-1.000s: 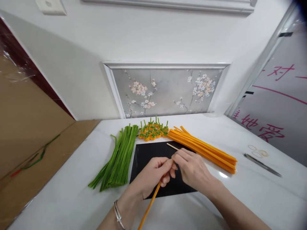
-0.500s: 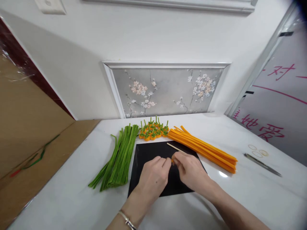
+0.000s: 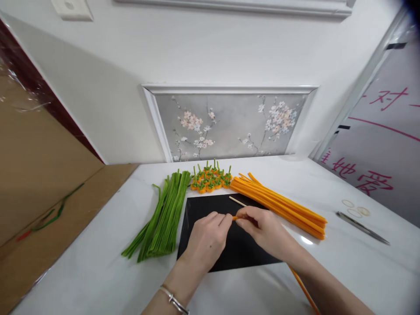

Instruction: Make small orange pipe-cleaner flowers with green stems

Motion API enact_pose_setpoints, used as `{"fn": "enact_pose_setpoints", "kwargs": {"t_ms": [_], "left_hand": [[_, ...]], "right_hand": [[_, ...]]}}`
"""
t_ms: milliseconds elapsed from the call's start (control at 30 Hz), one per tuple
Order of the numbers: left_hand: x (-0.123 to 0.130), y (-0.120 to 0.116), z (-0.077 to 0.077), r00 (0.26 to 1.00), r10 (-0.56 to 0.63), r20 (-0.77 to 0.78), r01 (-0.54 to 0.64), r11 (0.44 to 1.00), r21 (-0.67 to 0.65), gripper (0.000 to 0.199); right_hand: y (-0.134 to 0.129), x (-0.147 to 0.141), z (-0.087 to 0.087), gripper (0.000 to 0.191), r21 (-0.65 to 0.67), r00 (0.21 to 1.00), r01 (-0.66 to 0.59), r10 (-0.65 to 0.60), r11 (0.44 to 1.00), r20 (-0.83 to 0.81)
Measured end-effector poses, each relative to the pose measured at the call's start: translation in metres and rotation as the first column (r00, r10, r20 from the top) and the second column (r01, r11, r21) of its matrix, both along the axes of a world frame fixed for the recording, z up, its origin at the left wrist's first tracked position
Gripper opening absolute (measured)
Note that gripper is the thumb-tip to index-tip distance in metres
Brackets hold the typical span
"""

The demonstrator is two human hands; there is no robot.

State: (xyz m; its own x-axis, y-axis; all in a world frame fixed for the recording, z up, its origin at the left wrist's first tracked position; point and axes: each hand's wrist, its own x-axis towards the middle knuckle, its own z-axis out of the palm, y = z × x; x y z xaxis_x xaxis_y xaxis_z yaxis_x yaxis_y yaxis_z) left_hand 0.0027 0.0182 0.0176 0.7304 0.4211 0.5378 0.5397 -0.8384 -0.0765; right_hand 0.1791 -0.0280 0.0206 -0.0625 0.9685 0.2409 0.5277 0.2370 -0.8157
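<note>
My left hand [image 3: 210, 236] and my right hand [image 3: 260, 227] are over the black mat [image 3: 229, 262]. Between their pinched fingertips is a short piece of orange pipe cleaner [image 3: 235, 218], held at each end. A longer orange strand [image 3: 305, 288] shows below my right forearm; whether it joins the held piece is hidden. Under my right hand's far side, a thin pale stick [image 3: 236, 201] lies on the mat. Behind the mat sits a cluster of small orange pieces with green tops [image 3: 210, 181].
Green pipe cleaners [image 3: 167, 214] lie left of the mat, orange ones [image 3: 278, 203] to its right. Farther right are tweezers [image 3: 362, 227] and thin rings [image 3: 355, 208]. Cardboard [image 3: 65, 218] borders the white table [image 3: 98, 267] at left; a wall stands behind.
My hands have moved slightly apart, showing more orange between the fingertips. The orange strand has come into view below my right forearm. The view has shifted slightly.
</note>
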Motion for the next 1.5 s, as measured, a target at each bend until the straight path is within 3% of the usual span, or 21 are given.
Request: {"fn": "enact_pose_setpoints", "kwargs": {"t_ms": [133, 200, 267, 333, 433, 500, 533, 600, 667, 733, 800, 900, 1000, 1033, 1100, 1200, 1333, 1400, 1500], "left_hand": [[0.001, -0.001, -0.002, 1.0, -0.01, -0.021, 0.01, 1.0, -0.015, 0.022], [0.001, -0.002, -0.001, 1.0, -0.02, -0.021, 0.019, 1.0, -0.005, 0.023], [0.001, -0.002, -0.001, 0.999, -0.033, -0.02, 0.033, 0.999, 0.02, 0.023], [0.001, -0.002, -0.001, 0.999, -0.047, -0.021, 0.048, 0.997, 0.053, 0.022], [0.0, -0.003, -0.001, 0.998, -0.062, -0.002, 0.062, 0.994, 0.086, 0.021], [0.0, -0.004, 0.0, 0.998, -0.056, 0.035, 0.054, 0.997, 0.049, 0.024], [0.001, -0.004, 0.002, 0.997, -0.043, 0.068, 0.043, 0.999, -0.012, 0.025], [0.002, -0.005, 0.007, 0.986, 0.007, 0.164, 0.031, 0.973, -0.23, 0.026], [0.004, -0.006, 0.014, 0.956, 0.084, 0.281, 0.079, 0.851, -0.52, 0.019], [0.004, -0.006, 0.021, 0.938, 0.146, 0.313, 0.152, 0.638, -0.755, 0.018], [0.004, -0.005, 0.026, 0.911, 0.227, 0.344, 0.227, 0.421, -0.878, 0.025], [0.002, -0.004, 0.029, 0.875, 0.316, 0.366, 0.355, 0.095, -0.93, 0.036], [0.001, -0.004, 0.026, 0.834, 0.406, 0.374, 0.485, -0.215, -0.848, 0.033], [0.001, -0.004, 0.025, 0.82, 0.431, 0.376, 0.519, -0.283, -0.806, 0.032], [0.002, -0.005, 0.024, 0.801, 0.454, 0.391, 0.567, -0.363, -0.739, 0.028], [0.004, -0.006, 0.022, 0.772, 0.485, 0.412, 0.611, -0.385, -0.691, 0.025], [0.007, -0.006, 0.02, 0.745, 0.531, 0.405, 0.618, -0.32, -0.718, 0.025], [0.007, -0.005, 0.019, 0.767, 0.5, 0.403, 0.564, -0.223, -0.795, 0.022], [0.007, -0.005, 0.022, 0.829, 0.372, 0.419, 0.436, 0.041, -0.899, 0.015]], "right_hand": [[0.001, -0.006, -0.005, 0.019, 0.198, 0.994, 0.0, -0.023, 0.98, 0.111], [0.001, -0.008, -0.006, 0.022, 0.203, 0.993, -0.005, -0.018, 0.979, 0.114], [0.001, -0.01, -0.007, 0.023, 0.095, 1.0, -0.006, 0.003, 0.995, 0.025], [0.002, -0.011, -0.009, 0.025, -0.113, 0.975, -0.054, 0.027, 0.992, -0.222], [0.003, -0.013, -0.01, 0.028, -0.326, 0.774, -0.255, -0.01, 0.91, -0.633], [0.004, -0.013, -0.01, 0.031, -0.331, 0.685, -0.325, -0.021, 0.886, -0.728], [0.003, -0.013, -0.009, 0.032, -0.314, 0.7, -0.313, -0.005, 0.896, -0.714], [0.002, -0.009, -0.007, 0.032, -0.238, 0.823, -0.211, 0.041, 0.948, -0.567], [0.001, -0.005, -0.004, 0.028, -0.1, 0.949, -0.076, 0.041, 0.992, -0.311], [0.0, -0.001, -0.002, 0.023, 0.036, 0.995, -0.004, 0.007, 0.999, -0.103], [0.0, 0.002, -0.001, 0.019, 0.133, 1.0, 0.012, -0.012, 0.991, -0.004], [0.001, 0.004, -0.001, 0.018, 0.247, 0.998, 0.004, -0.018, 0.969, 0.055], [0.001, 0.004, -0.003, 0.02, 0.349, 0.997, -0.026, 0.001, 0.937, 0.072], [0.001, 0.004, -0.003, 0.02, 0.384, 0.997, -0.04, 0.013, 0.922, 0.073], [0.001, 0.004, -0.003, 0.02, 0.445, 0.996, -0.064, 0.033, 0.893, 0.077], [0.001, 0.003, -0.001, 0.019, 0.495, 0.995, -0.075, 0.03, 0.866, 0.097], [0.0, 0.005, -0.001, 0.017, 0.558, 0.99, -0.078, -0.001, 0.826, 0.139], [0.0, 0.007, -0.002, 0.018, 0.572, 0.982, -0.099, -0.014, 0.814, 0.19], [-0.001, 0.008, -0.004, 0.023, 0.55, 0.959, -0.149, -0.016, 0.822, 0.284]]}}
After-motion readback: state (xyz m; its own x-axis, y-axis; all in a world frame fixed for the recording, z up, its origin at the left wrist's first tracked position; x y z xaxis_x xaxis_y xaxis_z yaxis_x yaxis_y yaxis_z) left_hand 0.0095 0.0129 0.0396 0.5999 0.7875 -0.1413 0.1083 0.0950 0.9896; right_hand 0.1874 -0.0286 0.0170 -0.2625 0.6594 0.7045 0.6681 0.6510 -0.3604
